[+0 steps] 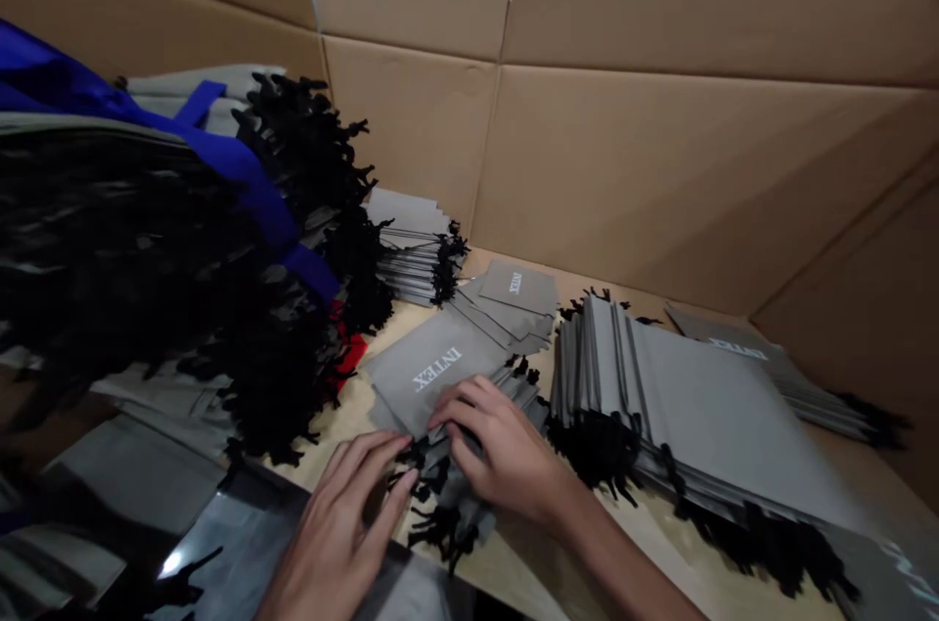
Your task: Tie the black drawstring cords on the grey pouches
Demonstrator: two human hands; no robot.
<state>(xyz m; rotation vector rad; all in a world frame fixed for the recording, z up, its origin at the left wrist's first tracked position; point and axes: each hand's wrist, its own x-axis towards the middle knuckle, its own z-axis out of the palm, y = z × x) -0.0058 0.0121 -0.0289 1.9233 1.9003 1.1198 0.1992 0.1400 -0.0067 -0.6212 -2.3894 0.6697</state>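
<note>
Both hands were down on the small stack of grey INTEX pouches (440,377), squaring it up.

Our right hand (506,455) lay flat on the stack's near edge, fingers spread, pressing rather than clamped on anything. Our left hand (352,513) sat just left of the stack, fingers together, tips touching the black drawstring ends (432,494), nothing gripped. We judged this as the aligning/counting step; next move would call for pinching one pouch off the top without dragging the cords. Right of the stack: a long fanned row of grey pouches (690,406). Behind the stack: a few loose pouches (517,293) and another pile (415,244). Left of the stack: a tall heap with black cords (147,279) and a blue strap (242,171). A cardboard wall (646,142) enclosed everything, box-like; pouches were its only contents.
</note>
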